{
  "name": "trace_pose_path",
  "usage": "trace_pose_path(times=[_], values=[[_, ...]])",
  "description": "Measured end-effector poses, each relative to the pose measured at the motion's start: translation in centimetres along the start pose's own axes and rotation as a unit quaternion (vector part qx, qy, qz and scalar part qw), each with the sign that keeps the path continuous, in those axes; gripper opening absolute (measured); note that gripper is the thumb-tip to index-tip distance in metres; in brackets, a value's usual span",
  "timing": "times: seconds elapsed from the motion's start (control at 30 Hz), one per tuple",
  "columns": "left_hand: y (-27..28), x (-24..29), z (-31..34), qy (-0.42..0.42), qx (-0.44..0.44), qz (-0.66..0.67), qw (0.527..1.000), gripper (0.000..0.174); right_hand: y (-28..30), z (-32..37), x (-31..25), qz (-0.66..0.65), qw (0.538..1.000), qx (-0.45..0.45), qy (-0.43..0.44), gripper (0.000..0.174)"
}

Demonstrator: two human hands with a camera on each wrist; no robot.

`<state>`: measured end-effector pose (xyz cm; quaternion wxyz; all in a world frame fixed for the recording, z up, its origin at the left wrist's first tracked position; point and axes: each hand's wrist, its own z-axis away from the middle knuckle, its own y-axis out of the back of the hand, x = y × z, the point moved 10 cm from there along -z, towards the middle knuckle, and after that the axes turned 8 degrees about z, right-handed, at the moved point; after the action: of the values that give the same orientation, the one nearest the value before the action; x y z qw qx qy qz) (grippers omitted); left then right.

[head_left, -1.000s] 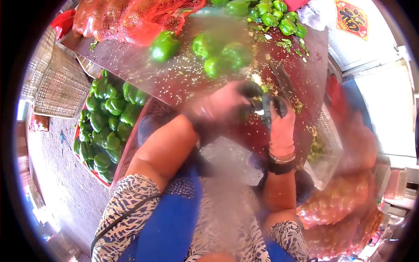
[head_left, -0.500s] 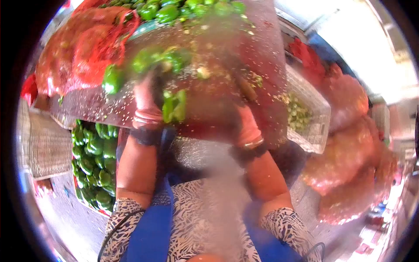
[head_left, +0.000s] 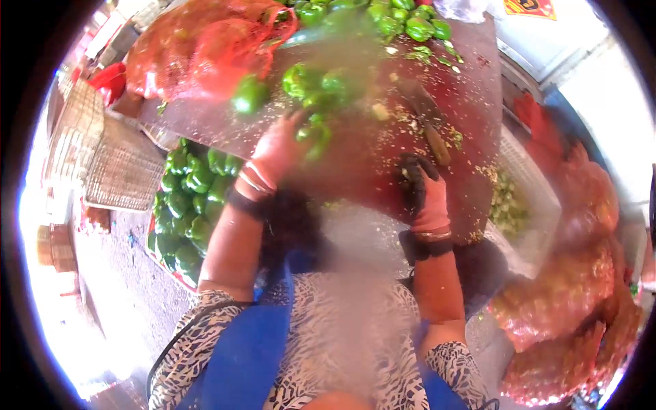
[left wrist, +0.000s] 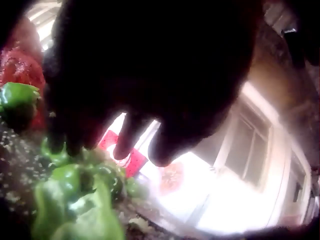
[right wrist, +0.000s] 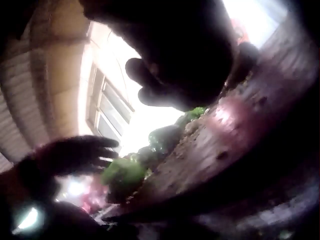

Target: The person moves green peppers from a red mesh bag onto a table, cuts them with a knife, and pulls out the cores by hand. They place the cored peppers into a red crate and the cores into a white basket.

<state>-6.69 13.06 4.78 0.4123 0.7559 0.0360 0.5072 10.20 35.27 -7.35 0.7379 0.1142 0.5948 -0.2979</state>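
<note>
My gloved left hand [head_left: 277,147] is over the left part of the dark red tabletop [head_left: 471,113], its fingers beside a cut green pepper [head_left: 314,137]. In the left wrist view the dark left hand [left wrist: 145,75] spreads its fingers above the pale-edged cut pepper [left wrist: 85,215]; no grip on it shows. My right hand [head_left: 429,198] is at the front edge with loosely bent fingers and nothing visible in them. A knife [head_left: 436,142] with a brown handle lies just beyond it. In the right wrist view the right hand [right wrist: 175,60] is a dark shape.
Whole green peppers [head_left: 249,94] and a red net sack [head_left: 205,51] are on the table's left, more peppers [head_left: 418,29] at the back. A crate of peppers [head_left: 191,191] stands lower left. A white basket [head_left: 540,225] and net sacks [head_left: 560,287] are on the right.
The hands, close together one second ago around something small, are now apart. The cut pepper is beside the left hand. The head view has shifted, then swung back.
</note>
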Motion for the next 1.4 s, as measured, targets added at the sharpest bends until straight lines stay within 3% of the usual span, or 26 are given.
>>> trace_pose_path(times=[0.07, 0.1, 0.13, 0.2, 0.23, 0.27, 0.3, 0.33, 0.4, 0.43, 0.5, 0.57, 0.6, 0.7, 0.73, 0.77, 0.8, 0.83, 0.87, 0.93, 1.0, 1.03, 1.07, 1.13, 1.23, 1.4], values=[[-2.4, -0.3, 1.3, 0.042, -0.089, -0.165, 0.981, 0.065, -1.4, 0.8, -1.1, 0.003, 0.999, 0.005, -0.034, 0.024], [-3.2, 0.8, 1.6, 0.04, -0.106, -0.172, 0.979, 0.07, -3.0, 1.9, -4.5, 0.196, 0.974, -0.037, 0.106, 0.029], [-4.0, 1.5, 1.6, 0.04, -0.12, -0.179, 0.976, 0.075, -4.4, 3.9, -7.8, 0.364, 0.896, -0.025, 0.254, 0.035], [-6.6, -2.1, 0.6, 0.03, -0.067, -0.281, 0.957, 0.064, -7.5, 6.8, -11.0, 0.532, 0.737, -0.01, 0.417, 0.039], [-7.7, -3.5, -0.1, 0.014, -0.052, -0.267, 0.962, 0.059, -5.8, 5.2, -9.5, 0.447, 0.814, -0.022, 0.371, 0.025], [-7.2, -3.5, -0.6, 0.0, -0.033, -0.253, 0.967, 0.054, -3.5, 3.3, -6.9, 0.304, 0.939, -0.038, 0.155, 0.026], [-6.7, -3.4, -0.6, -0.007, -0.017, -0.187, 0.982, 0.04, -0.9, 3.2, -3.7, 0.115, 0.992, 0.027, -0.053, 0.027], [-4.8, -2.2, -0.1, -0.008, 0.007, -0.122, 0.993, 0.028, -1.6, 2.8, -4.5, 0.039, 0.999, 0.003, -0.033, 0.027], [-2.8, 0.0, 0.2, 0.043, -0.046, -0.095, 0.994, 0.02, -4.6, 1.1, -7.7, 0.111, 0.991, -0.076, 0.019, 0.032], [-4.4, -0.5, -0.2, -0.013, -0.012, -0.109, 0.994, 0.023, -6.0, 0.3, -9.4, 0.143, 0.982, -0.112, 0.048, 0.035], [-2.6, 1.9, 1.1, -0.059, 0.035, -0.107, 0.992, 0.034, -11.2, 0.4, -14.2, 0.353, 0.882, -0.087, 0.299, 0.042], [-0.7, 3.3, 2.3, -0.092, 0.103, -0.065, 0.988, 0.04, -18.5, 6.7, -19.0, 0.484, 0.701, -0.081, 0.517, 0.039], [0.4, 3.8, 3.0, -0.095, 0.083, -0.066, 0.99, 0.037, -22.8, 10.5, -20.5, 0.537, 0.614, -0.099, 0.57, 0.037], [7.9, 3.3, 6.8, -0.106, 0.19, 0.008, 0.976, 0.036, -31.7, 17.4, -21.4, 0.65, 0.358, -0.118, 0.66, 0.037], [10.1, 1.6, 8.0, -0.075, 0.179, 0.067, 0.979, 0.054, -32.1, 17.6, -21.4, 0.635, 0.383, -0.136, 0.657, 0.036], [13.3, 0.1, 10.7, -0.092, 0.27, 0.095, 0.954, 0.068, -31.8, 17.8, -21.3, 0.619, 0.409, -0.155, 0.653, 0.035], [15.4, -2.1, 12.6, -0.146, 0.312, 0.143, 0.928, 0.071, -31.1, 17.5, -20.9, 0.601, 0.437, -0.17, 0.647, 0.035], [16.2, -5.5, 13.4, -0.115, 0.228, 0.403, 0.879, 0.062, -30.0, 16.5, -20.4, 0.6, 0.469, -0.172, 0.624, 0.036], [18.2, -7.9, 16.5, -0.063, 0.258, 0.523, 0.81, 0.055, -28.4, 15.3, -19.6, 0.599, 0.505, -0.173, 0.598, 0.036], [21.6, -14.5, 22.5, 0.004, 0.299, 0.511, 0.806, 0.047, -25.0, 12.7, -17.8, 0.602, 0.57, -0.163, 0.535, 0.037], [26.4, -15.0, 30.0, 0.062, 0.442, 0.454, 0.771, 0.043, -21.1, 10.0, -15.5, 0.613, 0.628, -0.143, 0.457, 0.038], [27.9, -17.9, 33.7, 0.037, 0.51, 0.4, 0.761, 0.042, -19.4, 9.0, -14.3, 0.619, 0.648, -0.132, 0.422, 0.039], [28.7, -22.7, 38.0, 0.119, 0.565, 0.306, 0.757, 0.04, -17.8, 8.0, -13.1, 0.624, 0.667, -0.121, 0.389, 0.039], [30.0, -21.6, 42.6, 0.067, 0.652, 0.363, 0.662, 0.034, -14.7, 6.7, -10.7, 0.627, 0.7, -0.098, 0.328, 0.041], [30.5, -26.3, 47.7, 0.063, 0.703, 0.346, 0.618, 0.034, -11.6, 5.6, -8.1, 0.632, 0.725, -0.07, 0.265, 0.043], [30.2, -26.4, 43.3, 0.044, 0.62, 0.451, 0.641, 0.037, -8.2, 4.8, -6.2, 0.636, 0.742, -0.032, 0.207, 0.046]])
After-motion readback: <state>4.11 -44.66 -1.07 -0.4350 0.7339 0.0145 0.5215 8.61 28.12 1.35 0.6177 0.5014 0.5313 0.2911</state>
